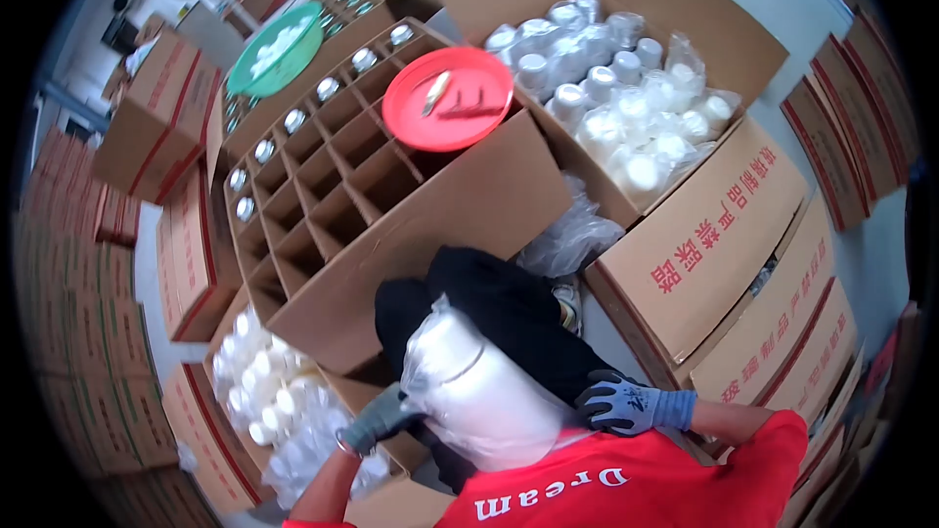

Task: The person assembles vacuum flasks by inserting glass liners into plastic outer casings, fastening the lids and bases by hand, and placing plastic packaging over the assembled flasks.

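Observation:
A clear plastic bag of white items (484, 391) lies across my lap, over my black trousers. My left hand (380, 420), in a grey glove, is closed on the bag's left edge, with its fingertips partly hidden. To the right of the bag, my right hand (621, 403), in a blue-grey glove, rests on the trousers with its fingers spread and slightly bent, holding nothing visible. In front of me stands a divided carton (421, 235) with silver-capped bottles along its far left row. A red plate (448, 98) with a knife-like tool sits on the dividers.
An open carton (743, 29) holds bagged white bottles at the right. A green bowl (277, 49) of white pieces sits at the back left. White items (259, 381) lie in a box by my left arm. Closed cartons (699, 244) stand right; stacked cartons (88, 332) stand left.

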Tool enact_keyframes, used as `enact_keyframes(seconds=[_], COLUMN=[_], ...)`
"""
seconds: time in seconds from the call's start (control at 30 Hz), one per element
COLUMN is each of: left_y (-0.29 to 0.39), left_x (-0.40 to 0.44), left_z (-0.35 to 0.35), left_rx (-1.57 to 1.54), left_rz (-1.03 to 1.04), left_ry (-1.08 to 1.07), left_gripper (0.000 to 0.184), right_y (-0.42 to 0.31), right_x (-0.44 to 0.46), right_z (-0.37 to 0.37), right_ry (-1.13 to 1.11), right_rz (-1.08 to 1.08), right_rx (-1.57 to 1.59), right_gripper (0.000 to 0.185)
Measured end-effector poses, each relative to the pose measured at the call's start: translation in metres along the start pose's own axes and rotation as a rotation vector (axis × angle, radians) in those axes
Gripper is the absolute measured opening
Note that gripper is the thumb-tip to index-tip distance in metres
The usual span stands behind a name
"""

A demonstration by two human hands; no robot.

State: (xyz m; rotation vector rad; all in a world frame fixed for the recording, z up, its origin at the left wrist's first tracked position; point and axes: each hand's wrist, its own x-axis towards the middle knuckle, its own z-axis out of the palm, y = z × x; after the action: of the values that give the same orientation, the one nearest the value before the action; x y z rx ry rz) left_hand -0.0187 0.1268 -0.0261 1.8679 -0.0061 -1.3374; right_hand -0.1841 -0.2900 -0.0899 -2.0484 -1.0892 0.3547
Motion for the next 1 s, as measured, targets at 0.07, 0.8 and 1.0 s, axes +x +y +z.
enact_keyframes(seconds=[0.07, 0.8, 1.0], left_y=[0.001, 0.461, 0.501], left_x=[-0.004, 0.300, 0.379], left_z=[-0.004, -0.218, -0.184], left_rx=[-0.014, 0.414, 0.558], left_rz=[0.126, 1.023, 0.999], left_ry=[0.025, 0.484, 0.196], left_gripper=[0.042, 0.033, 0.023], right_y=[0.021, 0.505, 0.417], right_x=[0.007, 0.132, 0.094], right_z=[-0.029, -0.343, -0.387], right_ry=[0.108, -0.026, 0.247], right_rz=[0.085, 0.717, 0.683], right_rx=[0.382, -0.757, -0.678], right_gripper=[0.027, 0.067, 0.083])
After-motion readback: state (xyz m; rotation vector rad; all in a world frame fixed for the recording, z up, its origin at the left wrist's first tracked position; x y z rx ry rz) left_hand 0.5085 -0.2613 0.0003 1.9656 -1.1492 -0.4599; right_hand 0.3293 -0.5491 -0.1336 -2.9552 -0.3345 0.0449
